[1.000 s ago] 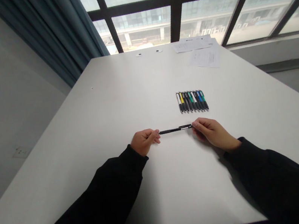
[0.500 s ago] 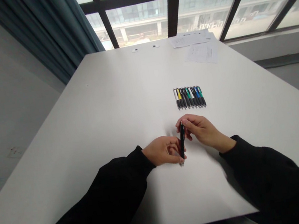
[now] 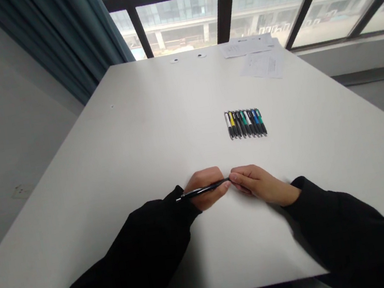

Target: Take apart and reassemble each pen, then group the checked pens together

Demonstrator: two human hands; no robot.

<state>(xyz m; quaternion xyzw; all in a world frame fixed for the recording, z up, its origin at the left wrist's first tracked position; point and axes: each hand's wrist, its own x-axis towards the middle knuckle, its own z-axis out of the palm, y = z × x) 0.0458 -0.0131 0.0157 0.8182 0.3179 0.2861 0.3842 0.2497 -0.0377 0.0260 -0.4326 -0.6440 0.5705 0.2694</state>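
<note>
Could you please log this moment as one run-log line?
left hand: holds black pen | right hand: at pen end | pen row: on table

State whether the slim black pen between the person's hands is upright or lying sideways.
Lying sideways: the slim black pen runs across the left hand, its end meeting the fingers of the right hand.

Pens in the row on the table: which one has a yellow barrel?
The second pen from the left: the only yellow one, lying between a white pen and a dark pen.
</note>
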